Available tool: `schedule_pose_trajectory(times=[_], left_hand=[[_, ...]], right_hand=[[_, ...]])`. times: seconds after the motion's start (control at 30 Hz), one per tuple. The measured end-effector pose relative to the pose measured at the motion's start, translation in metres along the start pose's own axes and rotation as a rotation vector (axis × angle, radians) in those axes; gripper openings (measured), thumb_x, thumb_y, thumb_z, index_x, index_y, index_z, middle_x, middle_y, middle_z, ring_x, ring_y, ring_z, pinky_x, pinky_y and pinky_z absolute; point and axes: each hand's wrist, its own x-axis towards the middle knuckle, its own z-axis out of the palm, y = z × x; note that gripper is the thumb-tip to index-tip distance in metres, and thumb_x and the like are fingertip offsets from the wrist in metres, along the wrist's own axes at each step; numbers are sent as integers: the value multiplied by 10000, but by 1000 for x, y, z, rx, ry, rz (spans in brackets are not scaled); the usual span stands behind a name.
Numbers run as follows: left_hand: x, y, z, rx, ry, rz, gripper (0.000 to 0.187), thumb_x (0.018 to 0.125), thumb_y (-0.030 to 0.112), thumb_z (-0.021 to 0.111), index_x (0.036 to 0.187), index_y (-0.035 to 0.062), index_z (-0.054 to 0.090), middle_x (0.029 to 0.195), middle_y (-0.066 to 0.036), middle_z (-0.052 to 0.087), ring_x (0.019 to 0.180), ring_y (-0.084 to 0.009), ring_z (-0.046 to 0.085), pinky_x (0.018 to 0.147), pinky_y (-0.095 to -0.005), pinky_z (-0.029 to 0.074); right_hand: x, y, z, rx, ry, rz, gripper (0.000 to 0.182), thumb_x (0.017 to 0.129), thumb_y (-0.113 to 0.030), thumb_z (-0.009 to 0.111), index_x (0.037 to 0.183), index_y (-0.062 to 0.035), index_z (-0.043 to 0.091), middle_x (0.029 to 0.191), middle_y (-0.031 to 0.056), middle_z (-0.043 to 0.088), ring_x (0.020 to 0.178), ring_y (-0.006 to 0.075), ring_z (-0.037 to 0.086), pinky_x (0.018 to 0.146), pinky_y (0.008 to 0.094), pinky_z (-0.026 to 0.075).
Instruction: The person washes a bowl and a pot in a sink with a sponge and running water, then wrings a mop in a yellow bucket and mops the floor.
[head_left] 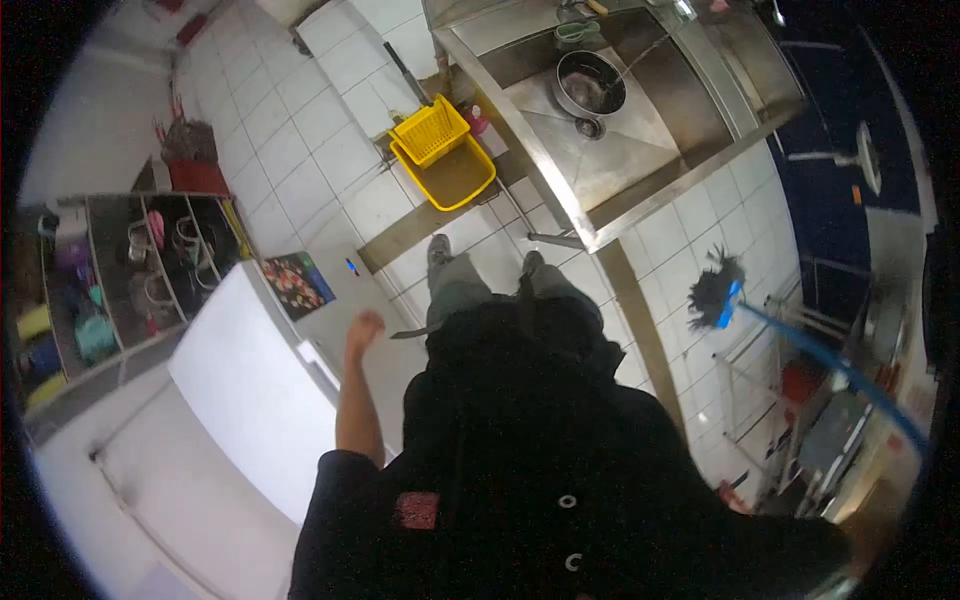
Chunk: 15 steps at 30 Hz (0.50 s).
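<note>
A mop with dark grey strands (712, 292) and a blue handle (835, 372) slants across the right side. Its handle rises toward the camera, to where my right forearm (872, 522) reaches. My right hand appears to grip the handle at the dark edge of the view, though its fingers barely show. My left hand (367, 330) hangs beside my body with fingers curled and nothing visible in it, close to a white fridge (250, 370). Ahead of my feet stands a yellow mop bucket (447, 190) with a yellow wringer basket (432, 135) on it.
A steel sink (630, 160) lies ahead to the right, with water running into a metal pot (590, 85). Shelves with pitchers and containers (130, 270) stand left. A metal rack (760, 350) is at right. White floor tiles (670, 225) surround a brown strip (640, 310).
</note>
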Motion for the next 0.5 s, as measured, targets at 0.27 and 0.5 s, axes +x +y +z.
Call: schedule_pose_trajectory(times=[0.27,0.5], left_hand=[[131,220,-115,-103,467,156,345,808,287,684,1037,51,579,848,-64,614,742,-117,552,621,-251,435],[133,63,-101,-147,307,-105,306,804,280,654,941,9,624,790,-75,623,737,-137,567,670,-268,461]], right_hand=[[-268,-98,299,99,-945,431,283,848,-268,617,762,-1,579,624,73,592,548,203,557,529,362,459],[-227,-137,325,67,-927,428,288,850,-272,609,748,-5,576,612,75,586,530,195,547,521,356,454]])
